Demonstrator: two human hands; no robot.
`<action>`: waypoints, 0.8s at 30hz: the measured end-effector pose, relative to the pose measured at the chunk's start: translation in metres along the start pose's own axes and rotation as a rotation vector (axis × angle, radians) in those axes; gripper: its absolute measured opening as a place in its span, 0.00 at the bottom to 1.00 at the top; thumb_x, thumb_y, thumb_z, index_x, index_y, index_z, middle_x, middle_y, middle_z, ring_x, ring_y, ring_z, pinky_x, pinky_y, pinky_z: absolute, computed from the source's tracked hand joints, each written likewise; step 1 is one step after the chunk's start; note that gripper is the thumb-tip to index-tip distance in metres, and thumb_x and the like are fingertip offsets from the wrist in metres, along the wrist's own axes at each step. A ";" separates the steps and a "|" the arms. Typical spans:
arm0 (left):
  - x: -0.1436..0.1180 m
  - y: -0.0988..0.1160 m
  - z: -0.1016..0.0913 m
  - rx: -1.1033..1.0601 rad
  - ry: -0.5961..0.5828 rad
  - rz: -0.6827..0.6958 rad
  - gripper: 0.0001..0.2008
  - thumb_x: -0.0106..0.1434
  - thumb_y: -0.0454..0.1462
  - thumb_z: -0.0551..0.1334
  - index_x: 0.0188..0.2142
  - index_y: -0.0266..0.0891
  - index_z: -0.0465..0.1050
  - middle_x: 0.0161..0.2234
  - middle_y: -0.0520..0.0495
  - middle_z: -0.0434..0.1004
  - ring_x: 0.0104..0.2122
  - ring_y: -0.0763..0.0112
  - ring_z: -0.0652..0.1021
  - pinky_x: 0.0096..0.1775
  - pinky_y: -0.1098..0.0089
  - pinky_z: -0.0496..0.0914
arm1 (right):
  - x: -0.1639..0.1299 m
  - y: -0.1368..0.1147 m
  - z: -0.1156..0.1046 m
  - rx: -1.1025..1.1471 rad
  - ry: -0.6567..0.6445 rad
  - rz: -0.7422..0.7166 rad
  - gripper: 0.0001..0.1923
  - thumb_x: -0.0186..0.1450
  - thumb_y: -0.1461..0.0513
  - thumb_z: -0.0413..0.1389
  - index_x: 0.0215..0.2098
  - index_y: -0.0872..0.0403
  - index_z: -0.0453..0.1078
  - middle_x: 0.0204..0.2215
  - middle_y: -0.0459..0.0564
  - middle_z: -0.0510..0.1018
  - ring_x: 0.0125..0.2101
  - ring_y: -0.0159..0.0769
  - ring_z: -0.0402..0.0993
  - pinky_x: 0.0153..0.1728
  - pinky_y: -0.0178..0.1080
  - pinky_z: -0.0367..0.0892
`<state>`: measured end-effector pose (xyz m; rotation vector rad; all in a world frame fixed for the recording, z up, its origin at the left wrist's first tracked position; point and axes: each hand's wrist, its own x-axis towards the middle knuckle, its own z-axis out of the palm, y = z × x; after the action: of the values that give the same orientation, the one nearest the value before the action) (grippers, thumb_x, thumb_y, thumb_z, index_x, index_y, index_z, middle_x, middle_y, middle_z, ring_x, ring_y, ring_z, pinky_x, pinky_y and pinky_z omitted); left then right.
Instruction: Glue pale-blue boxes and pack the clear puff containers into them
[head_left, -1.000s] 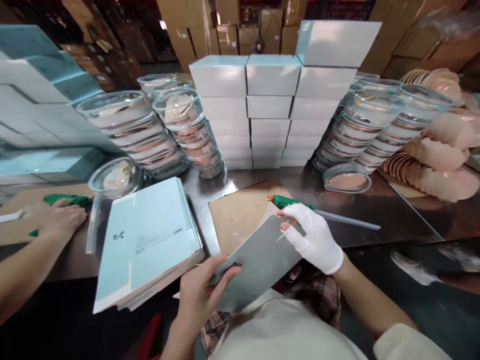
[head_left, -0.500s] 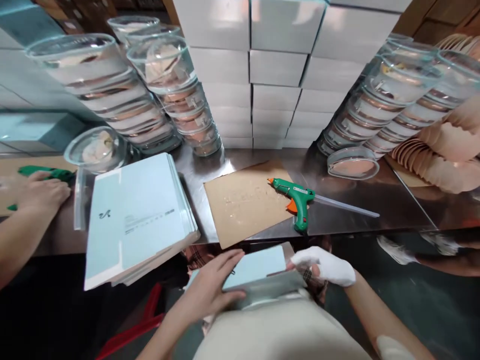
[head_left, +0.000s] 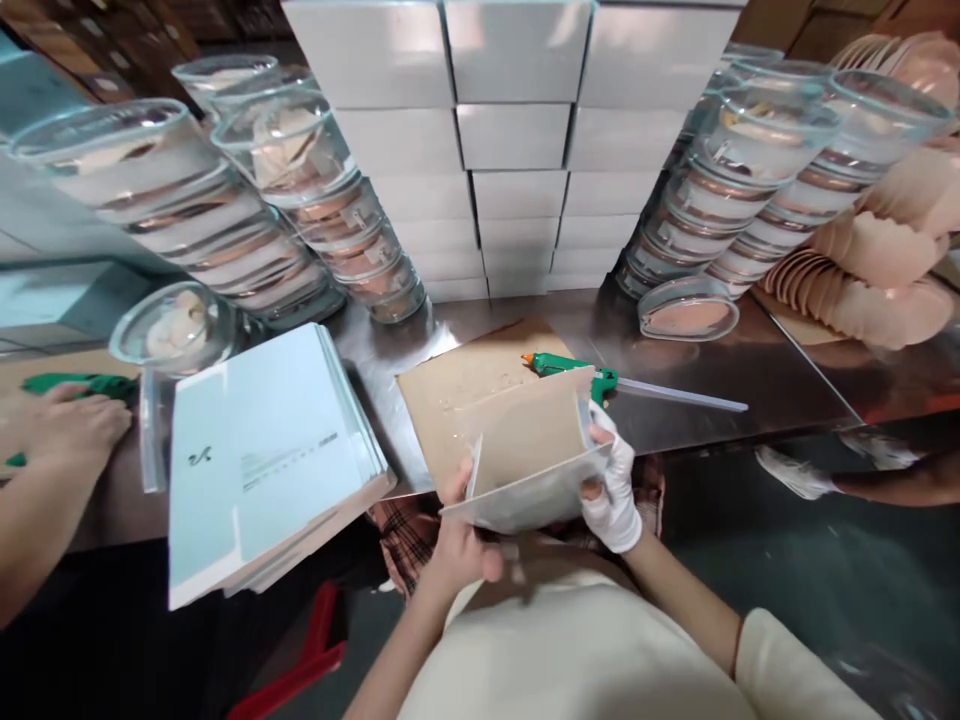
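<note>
box (head_left: 532, 435), btwn l fingers (head_left: 456, 482) & r fingers (head_left: 600, 434)

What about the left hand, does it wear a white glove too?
No, the left hand is bare, while the right hand wears a white glove.

The left forearm (head_left: 409, 635) and right forearm (head_left: 686, 600) angle inward in front of the torso (head_left: 577, 655). The bare left hand (head_left: 459, 540) is curled in a grip; the white-gloved right hand (head_left: 616, 490) grips opposite it, bare fingertips (head_left: 599, 434) showing.
</note>
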<state>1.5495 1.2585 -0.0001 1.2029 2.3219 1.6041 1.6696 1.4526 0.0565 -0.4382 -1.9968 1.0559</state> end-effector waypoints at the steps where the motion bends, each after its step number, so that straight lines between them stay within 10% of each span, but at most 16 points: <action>1: 0.000 -0.002 0.001 -0.011 0.092 0.032 0.50 0.55 0.78 0.50 0.58 0.43 0.68 0.46 0.37 0.74 0.52 0.45 0.78 0.60 0.43 0.71 | -0.001 -0.001 0.000 0.023 -0.022 0.022 0.41 0.67 0.28 0.43 0.59 0.48 0.64 0.68 0.63 0.66 0.70 0.54 0.64 0.68 0.56 0.63; 5: 0.006 0.011 0.013 -0.099 0.334 0.180 0.34 0.63 0.70 0.55 0.51 0.48 0.69 0.46 0.41 0.73 0.51 0.51 0.78 0.56 0.48 0.72 | -0.001 -0.013 0.000 0.104 -0.002 0.191 0.41 0.66 0.27 0.42 0.47 0.51 0.73 0.59 0.63 0.76 0.63 0.57 0.72 0.63 0.54 0.69; 9: 0.014 0.031 0.016 -0.169 0.238 0.168 0.37 0.62 0.68 0.61 0.58 0.47 0.65 0.51 0.38 0.71 0.50 0.53 0.79 0.50 0.52 0.76 | 0.008 -0.030 0.003 0.169 0.153 0.309 0.19 0.73 0.49 0.53 0.55 0.50 0.69 0.63 0.61 0.74 0.62 0.50 0.73 0.64 0.53 0.67; 12: 0.015 0.036 0.008 -0.184 0.185 0.207 0.35 0.62 0.60 0.68 0.61 0.48 0.63 0.53 0.39 0.70 0.50 0.55 0.79 0.49 0.56 0.76 | 0.012 -0.033 0.000 0.268 0.181 0.281 0.25 0.70 0.56 0.55 0.64 0.47 0.58 0.69 0.61 0.67 0.61 0.44 0.75 0.57 0.47 0.73; 20: 0.014 0.021 -0.017 -0.101 0.164 0.078 0.15 0.65 0.48 0.70 0.45 0.44 0.77 0.45 0.44 0.79 0.50 0.57 0.81 0.51 0.60 0.75 | 0.054 0.017 -0.047 -0.467 -0.055 0.583 0.20 0.66 0.46 0.60 0.45 0.54 0.75 0.45 0.59 0.81 0.43 0.46 0.80 0.47 0.46 0.74; 24: 0.018 0.018 -0.015 -0.131 0.170 0.011 0.15 0.64 0.48 0.72 0.45 0.44 0.78 0.47 0.44 0.80 0.51 0.58 0.80 0.53 0.60 0.73 | 0.085 0.043 -0.047 -0.366 -0.211 0.871 0.15 0.49 0.58 0.70 0.32 0.54 0.74 0.29 0.53 0.81 0.34 0.45 0.79 0.39 0.40 0.70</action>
<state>1.5402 1.2612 0.0275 1.0937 2.2654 1.8984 1.6524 1.5546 0.0791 -1.5447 -2.2306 1.2602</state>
